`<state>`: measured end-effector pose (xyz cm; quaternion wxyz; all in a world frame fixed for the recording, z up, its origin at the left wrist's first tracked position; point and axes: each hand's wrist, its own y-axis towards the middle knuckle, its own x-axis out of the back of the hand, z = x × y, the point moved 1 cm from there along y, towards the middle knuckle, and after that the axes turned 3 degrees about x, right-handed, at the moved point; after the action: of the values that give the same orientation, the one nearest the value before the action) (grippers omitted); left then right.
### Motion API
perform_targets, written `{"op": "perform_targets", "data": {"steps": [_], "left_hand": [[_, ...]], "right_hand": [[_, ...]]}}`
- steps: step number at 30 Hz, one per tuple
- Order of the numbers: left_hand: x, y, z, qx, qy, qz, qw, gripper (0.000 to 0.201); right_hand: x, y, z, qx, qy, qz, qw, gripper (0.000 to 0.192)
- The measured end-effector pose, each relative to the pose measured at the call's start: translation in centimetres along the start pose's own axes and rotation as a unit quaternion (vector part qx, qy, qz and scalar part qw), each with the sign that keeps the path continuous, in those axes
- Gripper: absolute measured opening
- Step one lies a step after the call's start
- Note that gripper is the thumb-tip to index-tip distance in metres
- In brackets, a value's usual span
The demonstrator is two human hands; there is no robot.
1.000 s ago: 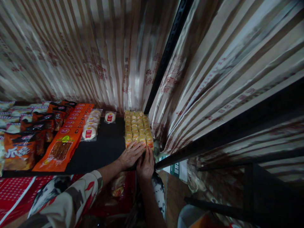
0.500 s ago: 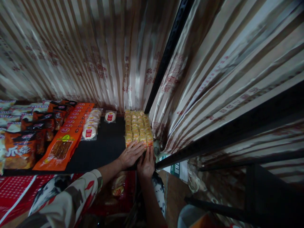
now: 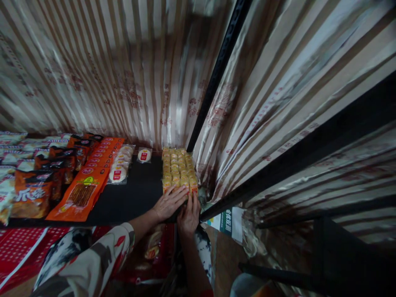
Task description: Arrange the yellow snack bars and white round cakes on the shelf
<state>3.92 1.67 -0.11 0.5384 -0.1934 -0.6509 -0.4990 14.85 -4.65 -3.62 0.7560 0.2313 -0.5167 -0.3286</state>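
Note:
Rows of small yellow wrapped packets (image 3: 179,168) form a tight block at the right end of a black shelf (image 3: 139,189). My left hand (image 3: 169,203) lies against the block's front edge, fingers stretched out over the nearest packets. Beside it, my right hand (image 3: 188,216) touches the front right corner with fingers extended upward. Neither hand is wrapped round a packet. The lower front of the block is partly hidden behind my fingers.
Left along the shelf are round white packs (image 3: 117,174), orange flat packs (image 3: 78,196) and orange-black bags (image 3: 32,196). A black post (image 3: 213,82) rises behind the block. Striped curtains (image 3: 139,74) hang behind. Red baskets (image 3: 24,247) stand below.
The view has shifted slightly. Both hands stay at the front of the yellow packets, with little visible movement against them.

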Motion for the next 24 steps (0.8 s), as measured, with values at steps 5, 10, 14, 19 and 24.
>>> {"op": "perform_targets", "data": {"steps": [5,10,14,19,24], "left_hand": [[0.8,-2.4,-1.0,0.186,-0.034,-0.071,0.979,0.045],[-0.5,-4.7,-1.4,0.345,-0.103,-0.101,0.928,0.056],[-1.8,-4.8,-1.2,0.321,-0.137,-0.090,0.933,0.056],[-1.3,-4.4,-1.3,0.335,-0.174,-0.019,0.926,0.054],[-0.3,-4.1,-1.6,0.361,-0.202,0.006,0.910,0.055]], "right_hand": [[0.4,0.0,0.5,0.016,-0.016,0.034,0.999,0.052],[0.3,0.0,1.0,0.021,-0.038,0.059,0.997,0.053],[0.1,-0.2,1.0,0.028,-0.052,0.059,0.996,0.052],[-0.1,-0.2,0.8,0.027,-0.068,0.070,0.995,0.051],[0.0,-0.1,0.9,0.011,-0.067,0.071,0.995,0.051]]}}
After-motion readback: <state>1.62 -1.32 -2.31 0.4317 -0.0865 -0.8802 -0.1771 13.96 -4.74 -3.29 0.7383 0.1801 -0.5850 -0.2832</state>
